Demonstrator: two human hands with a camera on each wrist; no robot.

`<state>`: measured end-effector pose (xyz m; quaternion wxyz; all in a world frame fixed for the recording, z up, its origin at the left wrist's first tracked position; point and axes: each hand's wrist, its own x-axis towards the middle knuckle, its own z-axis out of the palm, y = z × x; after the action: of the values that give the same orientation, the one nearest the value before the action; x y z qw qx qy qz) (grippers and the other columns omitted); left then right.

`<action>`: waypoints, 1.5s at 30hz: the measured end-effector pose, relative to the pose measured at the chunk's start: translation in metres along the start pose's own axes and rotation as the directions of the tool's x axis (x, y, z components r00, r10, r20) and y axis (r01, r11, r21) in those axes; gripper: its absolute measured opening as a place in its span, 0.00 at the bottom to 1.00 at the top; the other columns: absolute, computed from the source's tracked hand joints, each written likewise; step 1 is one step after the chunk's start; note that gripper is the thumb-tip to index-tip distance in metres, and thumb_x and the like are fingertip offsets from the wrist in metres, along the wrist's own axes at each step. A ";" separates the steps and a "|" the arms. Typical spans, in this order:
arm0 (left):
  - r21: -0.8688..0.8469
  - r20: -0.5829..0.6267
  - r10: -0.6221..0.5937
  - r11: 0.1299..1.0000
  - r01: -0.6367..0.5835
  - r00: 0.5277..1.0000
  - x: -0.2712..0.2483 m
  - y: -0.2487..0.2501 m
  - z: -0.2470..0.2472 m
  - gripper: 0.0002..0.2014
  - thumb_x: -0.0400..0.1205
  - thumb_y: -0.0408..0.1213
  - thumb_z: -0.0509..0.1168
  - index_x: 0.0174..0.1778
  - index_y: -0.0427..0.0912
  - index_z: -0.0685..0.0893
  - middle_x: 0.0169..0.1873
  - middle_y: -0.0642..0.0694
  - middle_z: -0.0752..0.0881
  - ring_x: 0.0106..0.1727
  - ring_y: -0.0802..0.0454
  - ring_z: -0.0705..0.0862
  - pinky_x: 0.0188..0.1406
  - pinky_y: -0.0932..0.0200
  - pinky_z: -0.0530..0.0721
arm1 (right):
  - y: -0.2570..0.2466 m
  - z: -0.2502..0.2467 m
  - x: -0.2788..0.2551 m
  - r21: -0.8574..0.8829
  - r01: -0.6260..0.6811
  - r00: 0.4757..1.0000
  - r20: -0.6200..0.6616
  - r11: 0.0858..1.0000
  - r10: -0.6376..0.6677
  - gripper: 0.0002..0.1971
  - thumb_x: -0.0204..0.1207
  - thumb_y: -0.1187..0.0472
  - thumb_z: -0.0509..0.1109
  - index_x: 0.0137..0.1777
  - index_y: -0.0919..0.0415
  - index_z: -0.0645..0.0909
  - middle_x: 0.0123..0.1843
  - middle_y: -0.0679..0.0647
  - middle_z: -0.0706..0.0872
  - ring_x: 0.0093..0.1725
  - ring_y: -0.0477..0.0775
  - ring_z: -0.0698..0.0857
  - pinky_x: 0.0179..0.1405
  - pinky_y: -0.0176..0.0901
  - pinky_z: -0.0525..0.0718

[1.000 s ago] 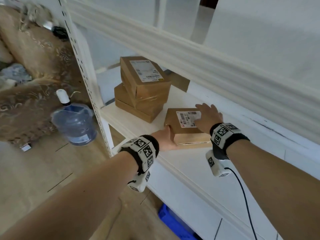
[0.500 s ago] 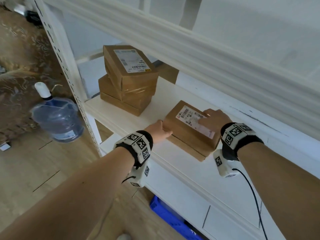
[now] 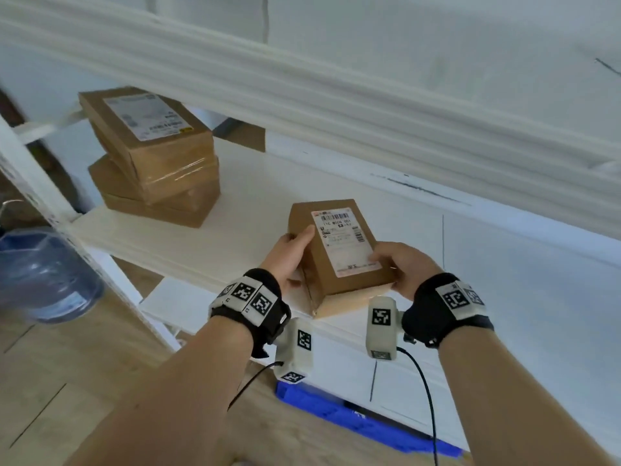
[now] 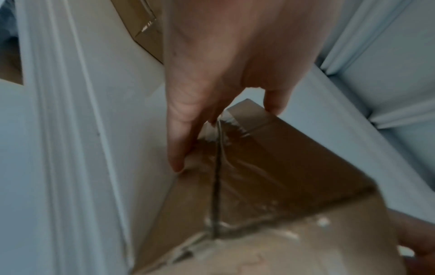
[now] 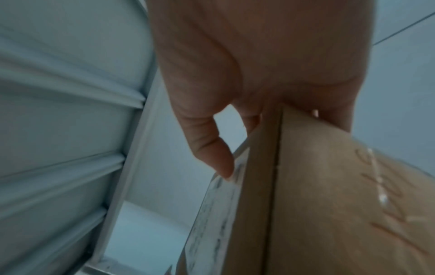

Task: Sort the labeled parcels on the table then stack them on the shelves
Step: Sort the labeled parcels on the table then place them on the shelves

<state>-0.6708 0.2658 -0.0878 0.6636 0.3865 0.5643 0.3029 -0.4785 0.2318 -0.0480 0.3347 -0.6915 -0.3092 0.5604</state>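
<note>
A small brown cardboard parcel [image 3: 331, 250] with a white shipping label [image 3: 344, 242] is held over the front edge of the white shelf [image 3: 255, 210], its near end tilted up. My left hand [image 3: 290, 255] grips its left side, thumb on top. My right hand [image 3: 398, 267] grips its near right corner, thumb on the label. In the left wrist view the fingers [image 4: 181, 147] curl round the taped end of the parcel [image 4: 270, 167]. In the right wrist view the parcel [image 5: 329, 204] fills the lower right.
A stack of three brown parcels [image 3: 151, 156] sits at the shelf's left end, another box [image 3: 245, 136] behind it. The upper shelf's white rail [image 3: 336, 105] hangs low overhead. A blue water jug [image 3: 43, 274] stands on the floor left; a blue crate [image 3: 353, 415] lies below.
The parcel has been turned so its label runs lengthwise and lifted at its near end. Both hands went from resting on it to gripping its sides. The head view shifted right.
</note>
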 end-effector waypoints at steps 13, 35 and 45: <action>-0.040 0.212 0.134 0.991 -0.129 0.968 -0.029 0.005 0.044 0.27 0.81 0.47 0.67 0.76 0.54 0.70 0.57 0.51 0.88 0.59 0.54 0.84 0.61 0.47 0.80 | 0.044 -0.032 -0.063 0.251 0.194 0.958 -0.257 0.948 -0.128 0.17 0.75 0.71 0.66 0.61 0.57 0.84 0.49 0.51 0.92 0.50 0.53 0.87 0.44 0.42 0.82; 0.108 0.579 0.146 0.961 -0.253 0.802 -0.148 -0.034 0.240 0.24 0.84 0.42 0.64 0.77 0.54 0.70 0.57 0.51 0.88 0.57 0.59 0.85 0.57 0.52 0.83 | 0.159 -0.179 -0.227 0.443 0.384 0.793 -0.608 0.810 -0.043 0.14 0.77 0.71 0.65 0.58 0.58 0.85 0.48 0.52 0.91 0.47 0.49 0.87 0.46 0.40 0.84; 0.226 0.733 0.106 0.894 -0.387 0.672 -0.247 -0.095 0.409 0.25 0.83 0.42 0.65 0.77 0.55 0.68 0.56 0.52 0.88 0.59 0.56 0.84 0.61 0.47 0.81 | 0.270 -0.304 -0.335 0.462 0.514 0.668 -0.745 0.723 0.001 0.15 0.77 0.67 0.65 0.61 0.56 0.85 0.51 0.51 0.91 0.50 0.50 0.87 0.46 0.41 0.82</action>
<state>-0.3164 -0.0604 -0.0151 0.6960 0.6618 0.2553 0.1112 -0.2266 -0.2309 -0.0316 0.7208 -0.6374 -0.0494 0.2677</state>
